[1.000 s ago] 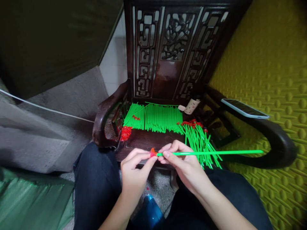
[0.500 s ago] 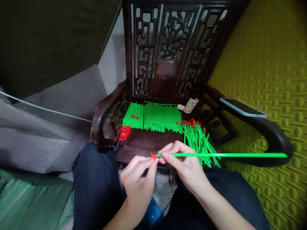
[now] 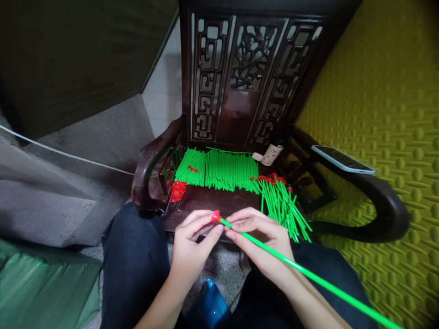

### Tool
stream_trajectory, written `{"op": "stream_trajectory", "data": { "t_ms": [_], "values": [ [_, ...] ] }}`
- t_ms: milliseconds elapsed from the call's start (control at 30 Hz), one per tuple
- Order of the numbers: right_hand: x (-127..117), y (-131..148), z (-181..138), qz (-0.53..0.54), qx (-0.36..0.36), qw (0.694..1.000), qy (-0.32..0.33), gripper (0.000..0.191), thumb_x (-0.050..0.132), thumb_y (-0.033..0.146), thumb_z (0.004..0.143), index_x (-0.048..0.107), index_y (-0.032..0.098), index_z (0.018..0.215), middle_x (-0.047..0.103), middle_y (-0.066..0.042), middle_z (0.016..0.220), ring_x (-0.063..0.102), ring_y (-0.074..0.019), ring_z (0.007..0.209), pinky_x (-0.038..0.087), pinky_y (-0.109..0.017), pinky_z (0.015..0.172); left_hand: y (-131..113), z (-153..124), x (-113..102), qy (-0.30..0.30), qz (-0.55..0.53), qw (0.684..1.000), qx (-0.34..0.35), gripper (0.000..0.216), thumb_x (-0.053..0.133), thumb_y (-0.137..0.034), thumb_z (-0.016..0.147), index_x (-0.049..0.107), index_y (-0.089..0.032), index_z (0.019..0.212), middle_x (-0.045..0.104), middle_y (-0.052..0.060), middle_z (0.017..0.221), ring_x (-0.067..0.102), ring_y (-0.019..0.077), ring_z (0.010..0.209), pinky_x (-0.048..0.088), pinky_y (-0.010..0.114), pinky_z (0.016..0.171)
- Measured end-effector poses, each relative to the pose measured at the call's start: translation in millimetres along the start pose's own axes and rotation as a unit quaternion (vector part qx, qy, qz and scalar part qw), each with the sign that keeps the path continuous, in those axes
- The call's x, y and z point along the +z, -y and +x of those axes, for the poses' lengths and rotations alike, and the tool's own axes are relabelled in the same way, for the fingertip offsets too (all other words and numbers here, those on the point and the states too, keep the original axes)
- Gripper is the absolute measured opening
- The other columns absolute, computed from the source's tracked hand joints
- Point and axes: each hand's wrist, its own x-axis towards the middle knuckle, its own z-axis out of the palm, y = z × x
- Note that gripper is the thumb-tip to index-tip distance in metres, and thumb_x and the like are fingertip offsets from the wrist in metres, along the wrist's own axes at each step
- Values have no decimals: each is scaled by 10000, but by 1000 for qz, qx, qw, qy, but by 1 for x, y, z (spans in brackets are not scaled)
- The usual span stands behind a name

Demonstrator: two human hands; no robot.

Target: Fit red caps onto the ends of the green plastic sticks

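Observation:
My right hand (image 3: 262, 240) grips a long green plastic stick (image 3: 308, 274) near its tip; the stick slants down to the lower right across my forearm. A small red cap (image 3: 216, 216) sits on the stick's tip, pinched by the fingers of my left hand (image 3: 192, 244). Both hands hover over the front edge of a dark wooden chair seat (image 3: 219, 201). On the seat lie a neat row of green sticks (image 3: 219, 169), a heap of sticks with red caps (image 3: 281, 198) on the right, and a pile of loose red caps (image 3: 177, 189) on the left.
A phone (image 3: 343, 160) rests on the chair's right armrest (image 3: 384, 201). A small white bottle (image 3: 269, 154) lies at the back of the seat. A blue object (image 3: 211, 306) sits between my knees. Yellow bumpy padding (image 3: 394, 91) covers the right side.
The stick has swung from lying level and pointing right to slanting down toward the lower right. The capped tip rose slightly; both hands kept their hold.

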Motion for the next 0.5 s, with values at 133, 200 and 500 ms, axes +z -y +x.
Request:
{"op": "stream_trajectory", "data": {
  "t_ms": [133,200,500],
  "values": [
    [0,0,-4,-6,-13,1000,25,120,700,77,723,675,194,728,698,-58,825,680,-179,734,557,-298,643,-2,1,-7,8,54,996,64,173,678,-124,738,742,-197,881,710,54,873,680,159,780,576,237,685],
    [0,-1,-6,-12,-21,999,24,131,694,65,721,667,193,710,695,-55,789,685,-184,715,560,-301,631,-3,1,-9,-1,95,988,124,185,681,-99,729,747,-200,868,716,43,800,672,147,699,565,232,633],
    [-4,2,-2,-30,-41,998,45,146,678,59,720,632,184,659,672,-54,733,688,-189,676,559,-284,575,-8,-1,-5,-9,163,961,224,200,641,-44,738,750,-178,838,709,50,741,657,140,629,545,224,557]
  ]
}}
